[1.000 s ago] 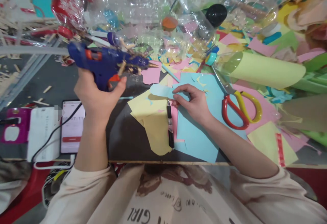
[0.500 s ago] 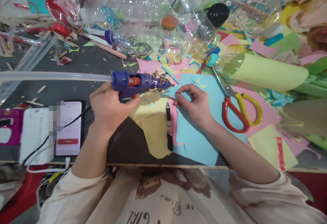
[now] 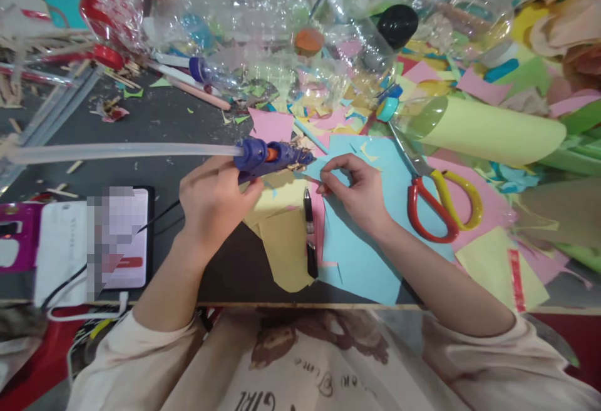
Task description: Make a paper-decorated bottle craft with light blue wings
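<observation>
My left hand [image 3: 211, 195] is wrapped round a blue hot glue gun [image 3: 263, 159]. A long translucent glue stick [image 3: 126, 151] runs out of its back to the left. Brown and gold crumbs cling to the front of the gun, and its nozzle points right, close to the fingertips of my right hand [image 3: 354, 186]. That hand is closed in a pinch above light blue paper [image 3: 361, 242]; a bit of light blue shows by the fingertips, but I cannot make out what they hold. A black pen [image 3: 308, 229] lies between the hands, beside yellow paper pieces [image 3: 284, 245].
Scissors [image 3: 434, 208] with red and yellow handles lie to the right, by a bottle wrapped in pale green paper [image 3: 498, 132]. Clear plastic bottles [image 3: 263, 10] and paper scraps crowd the back. A phone [image 3: 136, 236] with cables lies at left.
My left hand has moved a little to the right and turned the glue gun, so the glue stick has shifted too. My right hand stays almost where it was.
</observation>
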Available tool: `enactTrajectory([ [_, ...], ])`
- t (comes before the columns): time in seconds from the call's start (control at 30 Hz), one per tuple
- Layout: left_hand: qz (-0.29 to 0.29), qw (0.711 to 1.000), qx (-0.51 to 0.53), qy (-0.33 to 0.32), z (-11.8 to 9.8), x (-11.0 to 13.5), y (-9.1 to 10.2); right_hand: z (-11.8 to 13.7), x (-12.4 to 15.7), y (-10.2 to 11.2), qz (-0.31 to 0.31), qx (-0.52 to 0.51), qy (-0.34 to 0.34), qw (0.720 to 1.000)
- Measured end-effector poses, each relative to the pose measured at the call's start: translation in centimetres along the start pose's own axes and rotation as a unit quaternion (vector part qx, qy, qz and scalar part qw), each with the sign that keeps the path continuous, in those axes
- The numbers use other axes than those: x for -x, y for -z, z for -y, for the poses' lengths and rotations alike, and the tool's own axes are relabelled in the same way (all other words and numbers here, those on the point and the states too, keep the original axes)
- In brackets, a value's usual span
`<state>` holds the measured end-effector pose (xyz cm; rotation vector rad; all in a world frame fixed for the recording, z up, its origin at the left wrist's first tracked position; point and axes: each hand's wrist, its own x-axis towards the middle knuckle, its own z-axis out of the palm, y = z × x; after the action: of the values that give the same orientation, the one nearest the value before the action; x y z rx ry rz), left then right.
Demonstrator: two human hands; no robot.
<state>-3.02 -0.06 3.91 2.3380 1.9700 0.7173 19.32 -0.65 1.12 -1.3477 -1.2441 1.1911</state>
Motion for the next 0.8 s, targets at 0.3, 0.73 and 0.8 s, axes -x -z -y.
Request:
enactTrajectory([
  [0.3,-0.008,0.998,-0.044,-0.044,0.25,0.45,-0.24,0.05,0.01,0.02,0.003,0.005,0.003,1.0],
  [0.73,0.006,0.999,-0.025,-0.047,0.2,0.33,-0.51,0.03,-0.01,0.02,0.006,-0.002,0.009,1.0],
  [0.8,0.005,0.998,-0.033,-0.047,0.13,0.29,-0.49,0.03,0.0,0.03,0.005,0.001,0.01,1.0],
])
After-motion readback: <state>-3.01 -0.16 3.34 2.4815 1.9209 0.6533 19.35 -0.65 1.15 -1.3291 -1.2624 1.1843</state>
